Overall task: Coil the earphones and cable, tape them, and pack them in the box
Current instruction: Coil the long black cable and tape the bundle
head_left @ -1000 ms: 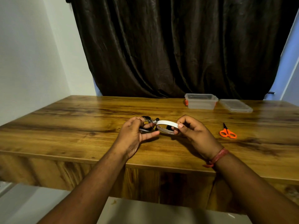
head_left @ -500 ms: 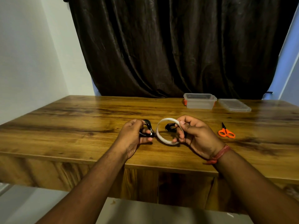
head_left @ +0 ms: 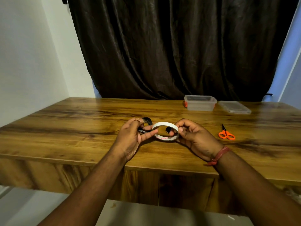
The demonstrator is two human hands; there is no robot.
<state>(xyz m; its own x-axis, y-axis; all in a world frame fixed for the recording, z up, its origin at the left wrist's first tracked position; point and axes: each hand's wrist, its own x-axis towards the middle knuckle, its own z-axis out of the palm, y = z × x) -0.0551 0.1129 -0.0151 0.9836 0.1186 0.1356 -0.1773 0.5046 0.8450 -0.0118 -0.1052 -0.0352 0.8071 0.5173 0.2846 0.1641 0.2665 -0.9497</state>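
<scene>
Over the bench (head_left: pixel 81 128), my left hand (head_left: pixel 130 139) grips the coiled black earphones (head_left: pixel 146 122) while my right hand (head_left: pixel 193 136) pinches the white tape roll (head_left: pixel 165 131), so I'd find the tape's end and pull steadily, keeping that coil tight.

Two hands over near edge of table (head_left: pixel 65 128): left hand (head_left: pixel 130 139), right hand (head_left: pixel 195 139). One tape roll (head_left: pixel 165 131) between them. One dark coiled cable (head_left: pixel 147 122) in left. One clear box (head_left: pixel 200 103) at far edge, one lid (head_left: pixel 234 107) beside. One orange scissors (head_left: pixel 226 134), right side.
</scene>
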